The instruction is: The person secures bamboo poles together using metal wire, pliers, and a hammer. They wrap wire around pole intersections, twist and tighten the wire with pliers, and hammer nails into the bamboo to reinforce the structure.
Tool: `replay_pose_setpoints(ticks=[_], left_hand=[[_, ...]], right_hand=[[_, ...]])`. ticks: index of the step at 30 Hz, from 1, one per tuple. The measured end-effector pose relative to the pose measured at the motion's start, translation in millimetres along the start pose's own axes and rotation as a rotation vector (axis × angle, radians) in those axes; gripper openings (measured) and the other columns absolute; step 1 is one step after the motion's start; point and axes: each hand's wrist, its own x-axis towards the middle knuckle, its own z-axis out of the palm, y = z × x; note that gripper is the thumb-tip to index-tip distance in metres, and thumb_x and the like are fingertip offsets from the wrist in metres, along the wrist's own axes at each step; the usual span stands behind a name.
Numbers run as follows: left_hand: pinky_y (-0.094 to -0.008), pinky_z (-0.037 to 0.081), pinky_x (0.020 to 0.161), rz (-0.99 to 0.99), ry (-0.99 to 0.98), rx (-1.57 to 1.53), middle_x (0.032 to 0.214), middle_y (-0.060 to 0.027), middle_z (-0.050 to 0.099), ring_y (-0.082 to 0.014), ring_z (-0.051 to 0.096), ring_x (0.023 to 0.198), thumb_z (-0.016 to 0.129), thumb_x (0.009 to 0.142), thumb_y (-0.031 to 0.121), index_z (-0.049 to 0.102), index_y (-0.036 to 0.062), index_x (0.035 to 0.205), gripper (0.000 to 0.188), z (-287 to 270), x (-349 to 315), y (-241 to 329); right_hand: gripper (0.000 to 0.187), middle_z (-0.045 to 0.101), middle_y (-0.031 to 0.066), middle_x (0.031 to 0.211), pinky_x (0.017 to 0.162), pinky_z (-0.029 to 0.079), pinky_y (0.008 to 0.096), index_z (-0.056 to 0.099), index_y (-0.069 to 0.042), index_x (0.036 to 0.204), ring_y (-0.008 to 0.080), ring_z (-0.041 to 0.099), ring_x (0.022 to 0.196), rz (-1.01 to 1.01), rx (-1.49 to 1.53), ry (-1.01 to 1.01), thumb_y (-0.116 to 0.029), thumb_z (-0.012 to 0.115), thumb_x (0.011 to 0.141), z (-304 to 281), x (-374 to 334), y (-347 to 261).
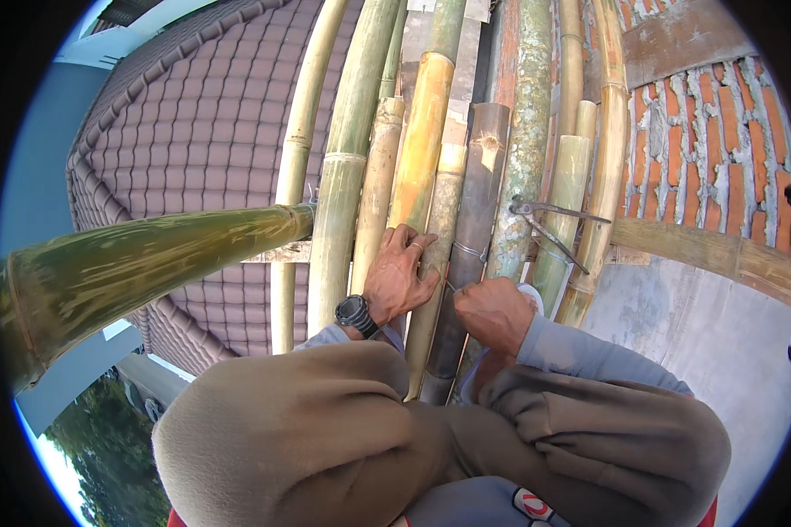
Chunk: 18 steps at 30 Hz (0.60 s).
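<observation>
Side by side, several bamboo poles run away from me. My left hand [402,274], with a black watch at its wrist, lies open, its fingers and thumb apart on a mottled bamboo pole [439,211]. Beside it, my right hand [497,318] is closed in a fist above a dark grey-brown bamboo pole [476,206]. A short end of thin wire [451,285] sticks out on the fist's left side; the rest is hidden in the fingers. Another wire loop [470,253] crosses the dark pole just beyond. Pincers [558,220] with parted handles rest on the poles to the right.
A thick green bamboo pole [158,268] juts in from the left. Beyond it lies a tiled roof [202,132], with trees [105,448] far below. A brick wall [712,149] and a grey flat surface [668,307] are at the right. My covered knees [281,430] fill the near side.
</observation>
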Motion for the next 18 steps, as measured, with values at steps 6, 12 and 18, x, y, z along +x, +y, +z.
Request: replay_pose_setpoints(ticks=[6,12,18], left_hand=[[-0.0419,0.041,0.089,0.263,-0.222,0.584,0.113,-0.0094,0.054,-0.0267,0.049,0.115,0.063,0.084,0.025,0.07,0.0101,0.09,0.017,-28,34,2],[-0.0412,0.04,0.092,0.696,-0.343,0.812,0.13,0.0,0.053,-0.0213,0.046,0.123,0.06,0.092,0.03,0.073,0.0203,0.092,0.016,-40,86,-21],[-0.0405,0.041,0.097,0.777,-0.484,0.899,0.137,0.0033,0.054,-0.0189,0.043,0.133,0.06,0.094,0.033,0.076,0.0245,0.096,0.018,-39,108,-17]], right_hand=[[0.012,0.071,0.0167,0.071,0.061,0.057,0.0462,0.072,-0.005,0.072,0.0348,0.073,0.067,0.046,0.071,0.141,-0.014,0.067,0.079,13,0,19],[0.014,0.068,0.0121,0.075,0.064,0.055,0.0468,0.07,-0.008,0.081,0.0349,0.068,0.069,-0.015,0.373,0.311,-0.021,0.069,0.086,35,-8,19],[0.012,0.066,0.0083,0.085,0.066,0.055,0.0423,0.067,-0.008,0.092,0.0302,0.068,0.076,-0.097,0.436,0.459,-0.019,0.07,0.089,58,-16,19]])
